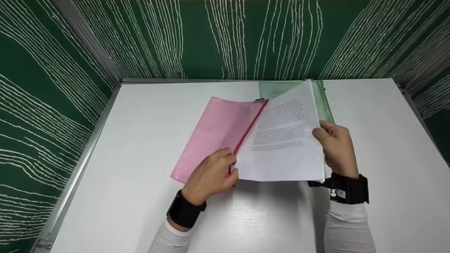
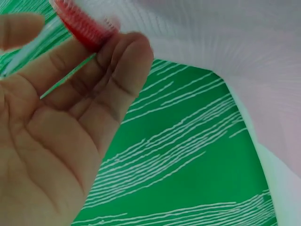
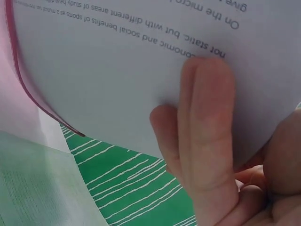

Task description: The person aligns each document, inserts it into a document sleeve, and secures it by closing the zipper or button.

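A pink document folder (image 1: pixel 214 130) with a red edge strip (image 1: pixel 250 126) is held above the table, its opening toward the right. My left hand (image 1: pixel 211 172) pinches the lower end of that strip; the left wrist view shows the red strip (image 2: pixel 82 28) at the fingertips. White printed sheets (image 1: pixel 281 158) lie partly behind the red edge and spread rightward. Thumb and fingers of my right hand (image 1: pixel 336 146) pinch the sheets by their right edge. From below, the right wrist view shows fingers against the printed paper (image 3: pixel 108 84). How far the sheets reach into the folder is hidden.
A green folder (image 1: pixel 325 102) lies at the back of the white table (image 1: pixel 133 154), partly covered by the sheets. Green panels with white lines (image 1: pixel 197 42) stand behind and at the sides, with metal rails along the left edge. Each wrist wears a black band.
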### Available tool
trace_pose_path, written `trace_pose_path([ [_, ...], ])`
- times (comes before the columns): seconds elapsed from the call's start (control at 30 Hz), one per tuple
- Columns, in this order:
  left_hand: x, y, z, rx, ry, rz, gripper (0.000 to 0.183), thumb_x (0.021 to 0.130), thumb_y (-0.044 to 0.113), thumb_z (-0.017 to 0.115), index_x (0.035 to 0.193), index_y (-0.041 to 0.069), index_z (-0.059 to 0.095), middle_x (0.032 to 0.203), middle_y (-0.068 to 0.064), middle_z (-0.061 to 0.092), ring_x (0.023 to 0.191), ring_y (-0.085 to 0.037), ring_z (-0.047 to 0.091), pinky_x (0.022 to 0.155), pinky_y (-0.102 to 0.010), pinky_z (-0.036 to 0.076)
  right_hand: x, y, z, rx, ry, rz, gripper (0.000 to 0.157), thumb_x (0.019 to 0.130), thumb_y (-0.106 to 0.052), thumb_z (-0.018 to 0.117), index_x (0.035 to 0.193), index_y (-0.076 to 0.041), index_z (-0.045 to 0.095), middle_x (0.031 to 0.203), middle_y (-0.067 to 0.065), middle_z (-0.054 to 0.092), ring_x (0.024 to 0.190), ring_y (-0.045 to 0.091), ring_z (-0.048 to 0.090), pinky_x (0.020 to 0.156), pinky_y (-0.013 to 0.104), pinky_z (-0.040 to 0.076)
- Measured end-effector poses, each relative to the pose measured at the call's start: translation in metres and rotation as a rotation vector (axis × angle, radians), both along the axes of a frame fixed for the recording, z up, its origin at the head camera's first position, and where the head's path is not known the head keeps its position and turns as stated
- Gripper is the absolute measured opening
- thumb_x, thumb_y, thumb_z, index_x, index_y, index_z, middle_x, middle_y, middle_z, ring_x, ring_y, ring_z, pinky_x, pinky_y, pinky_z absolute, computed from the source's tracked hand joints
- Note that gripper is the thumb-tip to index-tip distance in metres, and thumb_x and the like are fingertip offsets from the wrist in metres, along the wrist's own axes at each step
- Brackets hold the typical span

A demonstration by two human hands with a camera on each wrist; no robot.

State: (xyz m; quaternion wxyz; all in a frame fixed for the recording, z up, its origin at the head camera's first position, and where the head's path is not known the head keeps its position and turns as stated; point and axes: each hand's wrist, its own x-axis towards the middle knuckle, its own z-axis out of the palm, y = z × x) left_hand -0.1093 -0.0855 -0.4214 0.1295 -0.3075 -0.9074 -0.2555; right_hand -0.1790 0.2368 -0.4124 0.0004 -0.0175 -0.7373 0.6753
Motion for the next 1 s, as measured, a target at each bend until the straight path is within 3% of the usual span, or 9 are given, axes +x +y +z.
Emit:
trace_pose_path([
  [0.3,0.003,0.007,0.002,0.018,-0.103,0.107,0.015,0.070,-0.010,0.070,0.077,0.001,0.063,0.076,-0.002,0.048,0.064,-0.014,0.047,0.056,-0.022,0.042,0.003,-0.002,0.007,-0.059,-0.028,0.063,0.045,0.102,-0.001,0.046,0.143,0.016,0.046,0.108,0.001,0.074,0.085,0.016,0.076,0.065,0.028,0.060],
  [0.47,0.002,0.009,0.001,0.042,0.012,0.200,0.016,0.074,-0.015,0.071,0.080,-0.001,0.067,0.075,-0.006,0.051,0.063,-0.016,0.051,0.056,-0.026,0.048,0.003,0.000,0.008,-0.086,-0.050,0.148,0.048,0.102,0.002,0.047,0.146,0.019,0.037,0.108,0.000,0.076,0.086,0.017,0.076,0.065,0.029,0.060],
  [0.57,0.001,0.010,0.000,0.067,0.078,0.221,0.017,0.078,-0.017,0.072,0.079,-0.001,0.065,0.073,-0.007,0.050,0.063,-0.017,0.051,0.055,-0.027,0.048,0.002,0.001,0.008,-0.085,-0.070,0.208,0.050,0.102,0.003,0.046,0.147,0.020,0.031,0.107,0.001,0.076,0.086,0.017,0.076,0.066,0.030,0.061],
  [0.73,-0.002,0.010,-0.002,0.079,0.098,0.246,0.029,0.079,-0.016,0.076,0.101,-0.004,0.062,0.079,-0.010,0.056,0.068,-0.020,0.057,0.060,-0.029,0.053,0.001,0.000,0.006,-0.074,-0.092,0.280,0.051,0.102,0.005,0.046,0.147,0.020,0.028,0.105,0.003,0.076,0.084,0.017,0.075,0.067,0.030,0.060],
  [0.83,-0.003,0.010,-0.003,0.092,0.074,0.273,0.028,0.082,-0.013,0.077,0.103,-0.006,0.061,0.078,-0.011,0.056,0.067,-0.020,0.057,0.060,-0.031,0.054,0.001,-0.001,0.006,-0.083,-0.094,0.270,0.050,0.103,0.005,0.046,0.147,0.020,0.029,0.104,0.003,0.076,0.084,0.017,0.075,0.068,0.030,0.060],
  [1.0,-0.006,0.011,-0.005,0.117,0.048,0.312,0.009,0.089,-0.005,0.075,0.083,-0.006,0.068,0.071,-0.009,0.053,0.060,-0.017,0.053,0.055,-0.030,0.052,0.001,-0.006,0.007,-0.117,-0.079,0.199,0.050,0.103,0.004,0.047,0.146,0.020,0.029,0.103,0.003,0.077,0.083,0.016,0.075,0.066,0.028,0.059],
])
